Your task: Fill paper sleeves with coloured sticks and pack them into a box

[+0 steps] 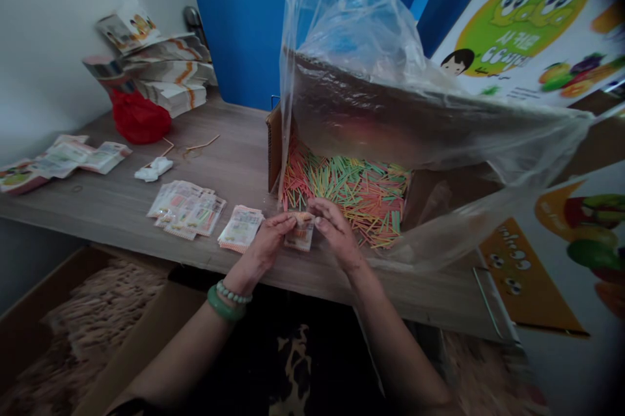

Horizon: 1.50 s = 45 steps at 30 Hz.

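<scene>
My left hand [267,241] is closed, with thumb and fingers pinching the upper left of a small clear printed packet [299,241]. To the packet's right is my right hand [338,232], its thumb and curved fingers apart near the upper edge. Just beyond, thin red, green and yellow sticks [361,191] lie in a heap inside a cardboard box [274,155] lined with a clear plastic bag [351,19]. Left of my left hand lies a neat stack of packets [240,227]. A looser pile of packets [187,209] is farther left.
A red bag [139,118] and stacked printed cartons [170,81] stand at the back left. Crumpled white tissue [153,169] lies nearer, with more packets [63,161] at far left. Printed panels [532,25] flank the right. Below the table's left is an open box of packets [107,312].
</scene>
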Available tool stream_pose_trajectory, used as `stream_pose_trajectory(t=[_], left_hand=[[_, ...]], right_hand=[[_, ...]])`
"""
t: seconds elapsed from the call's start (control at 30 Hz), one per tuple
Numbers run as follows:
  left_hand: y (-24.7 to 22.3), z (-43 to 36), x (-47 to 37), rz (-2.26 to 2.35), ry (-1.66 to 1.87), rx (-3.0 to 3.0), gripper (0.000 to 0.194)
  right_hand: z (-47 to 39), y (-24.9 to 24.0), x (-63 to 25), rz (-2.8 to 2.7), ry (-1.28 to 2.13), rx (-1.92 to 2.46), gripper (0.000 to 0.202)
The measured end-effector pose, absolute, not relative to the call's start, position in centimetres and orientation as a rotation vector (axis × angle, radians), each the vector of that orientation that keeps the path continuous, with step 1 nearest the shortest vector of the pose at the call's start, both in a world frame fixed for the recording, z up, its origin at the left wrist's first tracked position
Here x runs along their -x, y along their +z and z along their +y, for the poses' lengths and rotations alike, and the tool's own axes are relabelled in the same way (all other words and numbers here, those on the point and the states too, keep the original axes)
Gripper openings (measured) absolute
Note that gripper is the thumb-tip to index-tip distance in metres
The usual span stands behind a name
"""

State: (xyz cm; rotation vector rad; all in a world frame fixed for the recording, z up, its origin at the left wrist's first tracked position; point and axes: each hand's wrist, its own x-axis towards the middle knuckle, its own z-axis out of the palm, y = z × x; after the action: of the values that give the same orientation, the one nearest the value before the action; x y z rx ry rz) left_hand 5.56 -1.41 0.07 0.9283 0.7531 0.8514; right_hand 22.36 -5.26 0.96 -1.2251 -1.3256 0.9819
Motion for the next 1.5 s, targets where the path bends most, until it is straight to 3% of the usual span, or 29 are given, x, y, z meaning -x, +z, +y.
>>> stream_pose_trajectory(t=[0.13,0.27,0.43,0.67,0.8,0.9,1.1,1.27,1.4,1.5], left_hand=[[0.4,-1.5,-5.4,0.713,0.853,-0.894,0.033],[1.0,-2.1,-5.5,0.679,0.875,-0.887,0.035],[2.6,-2.9,-3.4,0.774,0.931,-1.007,0.029],[3.0,1.4,7.0,1.582,1.172,-1.387,0.021],[0.5,4.8,10.0,2.167,0.8,-1.87,0.024],[-1.0,5.4,10.3,2.34,0.622,-1.98,0.028],[-1.0,4.0,10.8,2.317,0.858,-1.954,0.035],[-0.4,1.4,10.0,1.896,1.158,-1.959,0.032],[0.6,-0.6,7.2,1.582,1.041,-1.707,0.036],[2.0,-1.3,4.5,1.444,0.896,-1.527,0.036]], right_hand=[[-5.9,-0.1,-22.4,-1.322,0.89,1.43,0.012],[-6.1,0.0,-21.7,-1.297,0.874,1.404,0.027],[-6.6,0.2,-19.9,-1.311,1.079,1.328,0.023],[-5.5,0.0,-13.8,-1.517,1.063,1.605,0.015],[-2.9,0.4,-9.5,-1.667,0.869,2.007,0.031],[-1.6,0.0,-7.7,-1.712,0.818,2.107,0.04],[-1.8,-0.9,-8.3,-1.574,0.776,2.151,0.046],[-2.5,-0.4,-9.3,-1.592,0.716,2.111,0.024],[-3.4,-0.6,-9.5,-1.463,0.733,1.858,0.012],[-4.4,-0.8,-10.1,-1.411,0.977,1.64,0.008]])
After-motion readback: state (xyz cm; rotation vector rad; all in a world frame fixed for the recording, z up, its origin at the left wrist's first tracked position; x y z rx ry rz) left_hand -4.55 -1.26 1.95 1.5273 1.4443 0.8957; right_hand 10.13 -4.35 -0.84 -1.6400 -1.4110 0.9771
